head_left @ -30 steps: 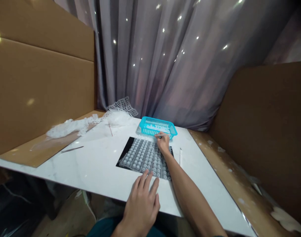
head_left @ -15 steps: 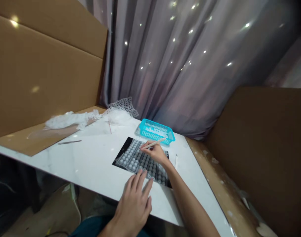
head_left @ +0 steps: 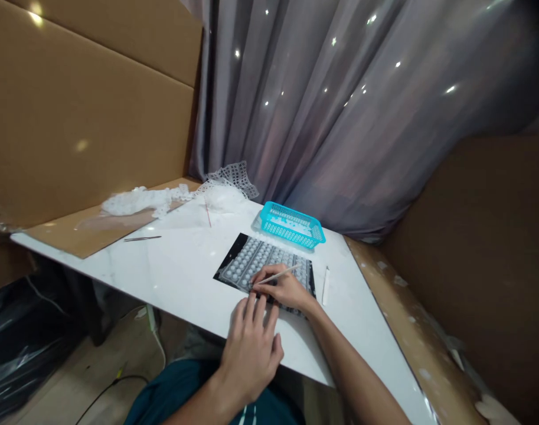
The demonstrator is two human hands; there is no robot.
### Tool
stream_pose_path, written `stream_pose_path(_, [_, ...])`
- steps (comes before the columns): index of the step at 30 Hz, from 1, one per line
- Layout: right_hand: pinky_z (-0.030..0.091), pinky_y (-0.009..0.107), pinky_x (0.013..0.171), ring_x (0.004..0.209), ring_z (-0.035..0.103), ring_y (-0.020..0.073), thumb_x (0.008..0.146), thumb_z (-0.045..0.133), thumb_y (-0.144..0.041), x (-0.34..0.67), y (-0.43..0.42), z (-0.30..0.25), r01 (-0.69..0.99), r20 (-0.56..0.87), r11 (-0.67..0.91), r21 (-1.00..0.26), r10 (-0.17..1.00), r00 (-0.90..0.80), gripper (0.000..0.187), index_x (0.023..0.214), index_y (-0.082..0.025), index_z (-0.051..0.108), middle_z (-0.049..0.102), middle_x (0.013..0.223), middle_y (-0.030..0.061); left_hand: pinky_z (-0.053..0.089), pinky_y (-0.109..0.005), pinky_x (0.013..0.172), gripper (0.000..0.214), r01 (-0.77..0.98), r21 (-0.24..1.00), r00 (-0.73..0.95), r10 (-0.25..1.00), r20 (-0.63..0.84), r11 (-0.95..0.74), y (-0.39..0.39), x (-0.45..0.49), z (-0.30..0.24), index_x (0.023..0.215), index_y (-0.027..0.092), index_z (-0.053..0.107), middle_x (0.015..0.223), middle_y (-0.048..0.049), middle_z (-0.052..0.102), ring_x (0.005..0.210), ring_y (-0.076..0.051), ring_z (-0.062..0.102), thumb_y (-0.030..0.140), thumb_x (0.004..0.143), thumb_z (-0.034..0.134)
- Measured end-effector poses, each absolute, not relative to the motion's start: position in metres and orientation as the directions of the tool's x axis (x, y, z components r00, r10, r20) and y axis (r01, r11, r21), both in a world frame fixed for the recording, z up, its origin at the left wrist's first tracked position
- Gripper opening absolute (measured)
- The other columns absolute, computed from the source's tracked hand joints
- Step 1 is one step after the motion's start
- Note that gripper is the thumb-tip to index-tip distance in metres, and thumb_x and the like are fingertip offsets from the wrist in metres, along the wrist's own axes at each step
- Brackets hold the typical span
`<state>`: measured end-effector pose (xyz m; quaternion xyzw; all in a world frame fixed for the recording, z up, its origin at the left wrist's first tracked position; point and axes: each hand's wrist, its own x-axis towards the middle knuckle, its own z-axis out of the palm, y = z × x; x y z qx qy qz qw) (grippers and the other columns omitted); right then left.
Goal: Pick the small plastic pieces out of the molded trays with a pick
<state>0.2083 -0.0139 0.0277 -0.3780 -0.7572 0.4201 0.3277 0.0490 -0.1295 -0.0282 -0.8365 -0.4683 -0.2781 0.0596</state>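
Note:
A clear tray with rows of round white pieces (head_left: 260, 252) lies on a black sheet (head_left: 237, 247) on the white table. My right hand (head_left: 289, 289) pinches a thin pale pen-like stick (head_left: 281, 274), slanting up to the right. The stick's tip is low over the tray's near edge, partly hidden by the fingers; whether it touches a piece cannot be seen. My left hand (head_left: 250, 351) rests palm down with fingers stretched out, its fingertips at the tray's near edge and close to the right hand. The right hand and forearm cover the tray's near right part.
Behind the tray stands a turquoise basket (head_left: 292, 236) with white bits inside. To the right lies a slim white stick (head_left: 326, 285); thin dark tweezers-like tools (head_left: 142, 238) lie left. White crumpled material (head_left: 134, 202) and netting (head_left: 234, 177) are at the back. Cardboard panels (head_left: 92, 112) flank the table.
My right hand with the stick has moved from the tray's middle toward its near edge, closer to my left hand. The left hand stays at that edge. The camera view has shifted slightly.

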Motion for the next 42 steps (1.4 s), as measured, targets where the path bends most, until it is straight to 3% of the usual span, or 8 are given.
stream_pose_path(9, [0.060,0.031,0.080,0.091,0.078,0.0231,0.094,0.077,-0.027,0.212,-0.017,0.030,0.330,0.219,0.430,-0.840,0.826,-0.519,0.009,0.089,-0.020,0.080,0.082,0.096,0.0069,0.041,-0.058,0.120,0.053,0.801,0.137,0.441,0.730,0.522,-0.582,-0.129,0.046,-0.025,0.153,0.021,0.060,0.158,-0.0157,0.057,0.149,-0.040,0.050,0.042,0.105,0.054])
stream_pose_path(14, [0.058,0.031,0.084,0.096,0.078,0.0237,0.088,0.075,-0.013,0.211,-0.015,0.022,0.488,0.254,0.520,-0.701,0.822,-0.509,0.010,0.084,-0.021,0.081,0.083,0.101,0.0054,0.040,-0.056,0.122,0.051,0.793,0.148,0.451,0.733,0.510,-0.591,-0.129,0.046,-0.024,0.150,0.020,0.061,0.156,-0.0169,0.058,0.149,-0.039,0.049,0.042,0.104,0.056])
stream_pose_path(18, [0.057,0.034,0.087,0.096,0.077,0.0237,0.092,0.072,-0.014,0.209,-0.014,0.015,0.502,0.297,0.587,-0.635,0.786,-0.542,0.014,0.089,-0.022,0.083,0.083,0.104,0.0056,0.038,-0.055,0.124,0.052,0.788,0.151,0.465,0.738,0.490,-0.597,-0.129,0.045,-0.022,0.150,0.019,0.061,0.155,-0.0186,0.058,0.150,-0.039,0.048,0.043,0.104,0.057])
stream_pose_path(22, [0.058,0.033,0.081,0.092,0.078,0.0237,0.098,0.069,-0.022,0.203,-0.017,0.013,0.469,0.298,0.512,-0.720,0.838,-0.457,0.015,0.090,-0.022,0.082,0.084,0.099,0.0058,0.037,-0.056,0.124,0.052,0.786,0.157,0.467,0.741,0.483,-0.598,-0.128,0.044,-0.022,0.151,0.020,0.060,0.159,-0.0178,0.055,0.153,-0.039,0.044,0.043,0.105,0.055])
stream_pose_path(27, [0.059,0.032,0.076,0.090,0.078,0.0244,0.095,0.076,-0.032,0.199,-0.015,0.018,0.325,0.309,0.408,-0.853,0.897,-0.316,0.017,0.083,-0.020,0.078,0.084,0.098,0.0078,0.039,-0.055,0.122,0.053,0.781,0.150,0.486,0.740,0.464,-0.607,-0.126,0.040,-0.022,0.156,0.023,0.056,0.163,-0.0151,0.052,0.155,-0.038,0.043,0.046,0.108,0.051])
stream_pose_path(35, [0.063,0.038,0.083,0.097,0.078,0.0276,0.090,0.084,-0.043,0.213,-0.012,0.023,0.241,0.243,0.368,-0.898,0.872,-0.425,0.025,0.082,-0.020,0.079,0.082,0.095,0.0095,0.042,-0.055,0.120,0.057,0.778,0.125,0.485,0.715,0.504,-0.616,-0.126,0.039,-0.022,0.162,0.026,0.050,0.166,-0.0128,0.049,0.153,-0.039,0.044,0.046,0.109,0.052])
stream_pose_path(42, [0.061,0.036,0.082,0.101,0.079,0.0279,0.091,0.083,-0.039,0.214,-0.011,0.022,0.237,0.275,0.399,-0.886,0.863,-0.425,0.024,0.080,-0.019,0.076,0.082,0.095,0.0099,0.041,-0.054,0.121,0.057,0.780,0.115,0.489,0.714,0.500,-0.615,-0.126,0.040,-0.023,0.163,0.026,0.049,0.167,-0.0119,0.048,0.155,-0.037,0.042,0.046,0.109,0.051])
